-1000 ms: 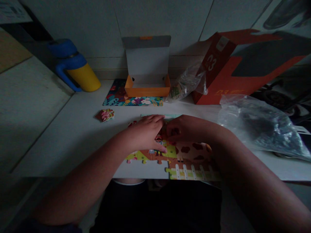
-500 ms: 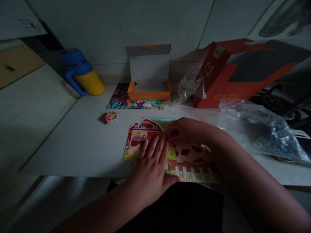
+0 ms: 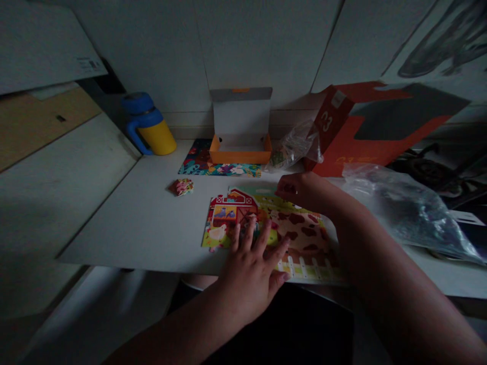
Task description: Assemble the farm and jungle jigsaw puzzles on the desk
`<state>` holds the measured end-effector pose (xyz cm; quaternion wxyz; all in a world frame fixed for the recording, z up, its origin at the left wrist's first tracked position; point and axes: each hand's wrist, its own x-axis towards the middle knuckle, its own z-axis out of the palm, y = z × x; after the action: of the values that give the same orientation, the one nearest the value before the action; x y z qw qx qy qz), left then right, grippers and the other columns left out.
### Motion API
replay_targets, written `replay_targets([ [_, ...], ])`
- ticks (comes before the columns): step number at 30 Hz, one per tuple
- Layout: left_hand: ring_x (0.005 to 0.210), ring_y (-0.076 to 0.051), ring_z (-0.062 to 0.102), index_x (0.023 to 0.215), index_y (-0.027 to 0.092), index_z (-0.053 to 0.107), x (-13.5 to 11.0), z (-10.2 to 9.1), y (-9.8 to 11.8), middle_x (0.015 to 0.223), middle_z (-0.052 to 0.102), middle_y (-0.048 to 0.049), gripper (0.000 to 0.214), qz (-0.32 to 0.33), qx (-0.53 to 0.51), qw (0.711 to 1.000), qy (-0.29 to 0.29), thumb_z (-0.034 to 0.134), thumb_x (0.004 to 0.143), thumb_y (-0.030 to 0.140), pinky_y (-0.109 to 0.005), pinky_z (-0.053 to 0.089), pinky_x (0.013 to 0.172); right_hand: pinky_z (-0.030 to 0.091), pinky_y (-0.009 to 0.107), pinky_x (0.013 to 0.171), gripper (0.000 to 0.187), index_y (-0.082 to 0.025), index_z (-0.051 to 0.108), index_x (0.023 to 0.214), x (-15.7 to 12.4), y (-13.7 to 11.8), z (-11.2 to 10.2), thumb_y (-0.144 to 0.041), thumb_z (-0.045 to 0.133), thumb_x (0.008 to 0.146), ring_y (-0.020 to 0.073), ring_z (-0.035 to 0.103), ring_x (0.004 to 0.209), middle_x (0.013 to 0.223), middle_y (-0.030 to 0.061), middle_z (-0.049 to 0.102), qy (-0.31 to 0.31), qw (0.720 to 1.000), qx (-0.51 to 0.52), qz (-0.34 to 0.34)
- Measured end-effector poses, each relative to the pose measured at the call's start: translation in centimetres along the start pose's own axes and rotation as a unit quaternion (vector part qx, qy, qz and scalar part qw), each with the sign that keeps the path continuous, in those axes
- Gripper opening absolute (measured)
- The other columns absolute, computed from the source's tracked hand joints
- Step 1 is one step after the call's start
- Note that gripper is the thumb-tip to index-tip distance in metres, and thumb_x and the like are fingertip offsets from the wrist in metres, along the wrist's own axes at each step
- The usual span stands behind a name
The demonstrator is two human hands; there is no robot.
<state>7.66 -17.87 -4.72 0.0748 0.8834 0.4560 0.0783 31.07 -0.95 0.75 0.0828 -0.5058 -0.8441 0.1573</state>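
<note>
Fingers (image 3: 249, 242) spread on jigsaw puzzle (image 3: 304, 235) near table's front edge (image 3: 133, 265).

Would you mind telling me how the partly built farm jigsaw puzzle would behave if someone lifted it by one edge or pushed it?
The farm jigsaw puzzle would probably sag and break apart if lifted by one edge, since it looks like separate thin pieces with no backing. Pushed gently, it may slide on the smooth white table, though its joints could shift.
</note>
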Motion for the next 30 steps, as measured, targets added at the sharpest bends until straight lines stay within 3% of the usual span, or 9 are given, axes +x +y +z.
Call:
replay_targets([
  [6, 0.168, -0.044, 0.003, 0.17, 0.042, 0.031, 1.2, -0.4, -1.8, 0.182, 0.019, -0.0037, 0.063, -0.012, 0.001, 1.0, 0.002, 0.04, 0.109, 0.058, -0.078, 0.011, 0.131, 0.04, 0.029, 0.064, 0.02, -0.017, 0.077, 0.097, 0.3, 0.5, 0.3, -0.034, 0.065, 0.098, 0.0173, 0.063, 0.068, 0.081, 0.0065, 0.075, 0.053, 0.998, -0.005, 0.014],
  [13, 0.168, -0.046, 0.003, 0.169, 0.042, 0.035, 2.5, -1.0, -3.7, 0.182, 0.016, -0.0042, 0.062, -0.004, 0.004, 1.0, -0.009, 0.042, 0.109, 0.059, -0.078, 0.01, 0.13, 0.04, 0.029, 0.063, 0.02, -0.018, 0.078, 0.098, 0.5, 0.2, 0.5, -0.033, 0.065, 0.098, 0.019, 0.066, 0.071, 0.087, 0.0082, 0.077, 0.03, 0.997, -0.031, 0.058],
  [19, 0.168, -0.045, 0.004, 0.168, 0.042, 0.036, 2.7, -1.0, -3.9, 0.182, 0.019, -0.0042, 0.062, -0.005, 0.001, 1.0, -0.007, 0.044, 0.109, 0.059, -0.079, 0.009, 0.129, 0.044, 0.028, 0.07, 0.018, -0.02, 0.078, 0.102, 0.7, 0.2, 1.4, -0.028, 0.063, 0.095, 0.0202, 0.069, 0.081, 0.099, 0.0086, 0.078, 0.038, 0.998, -0.054, 0.012],
  [24, 0.168, -0.045, 0.005, 0.167, 0.043, 0.038, 3.0, -1.0, -4.2, 0.181, 0.021, -0.0039, 0.062, 0.002, 0.004, 1.0, -0.009, 0.046, 0.108, 0.06, -0.079, 0.009, 0.129, 0.047, 0.03, 0.073, 0.025, -0.021, 0.078, 0.105, 0.9, 0.5, 2.2, -0.038, 0.061, 0.099, 0.0221, 0.07, 0.083, 0.101, 0.0092, 0.077, 0.042, 0.997, -0.064, 0.005],
  [30, 0.168, -0.044, 0.006, 0.165, 0.041, 0.042, 3.1, -1.2, -3.9, 0.181, 0.023, -0.0035, 0.062, -0.001, 0.0, 1.0, -0.005, 0.043, 0.108, 0.064, -0.077, 0.008, 0.131, 0.052, 0.036, 0.09, 0.021, -0.02, 0.08, 0.107, 0.9, 1.2, 2.2, -0.028, 0.066, 0.093, 0.0275, 0.07, 0.101, 0.113, 0.0129, 0.074, 0.047, 0.997, -0.061, -0.021],
])
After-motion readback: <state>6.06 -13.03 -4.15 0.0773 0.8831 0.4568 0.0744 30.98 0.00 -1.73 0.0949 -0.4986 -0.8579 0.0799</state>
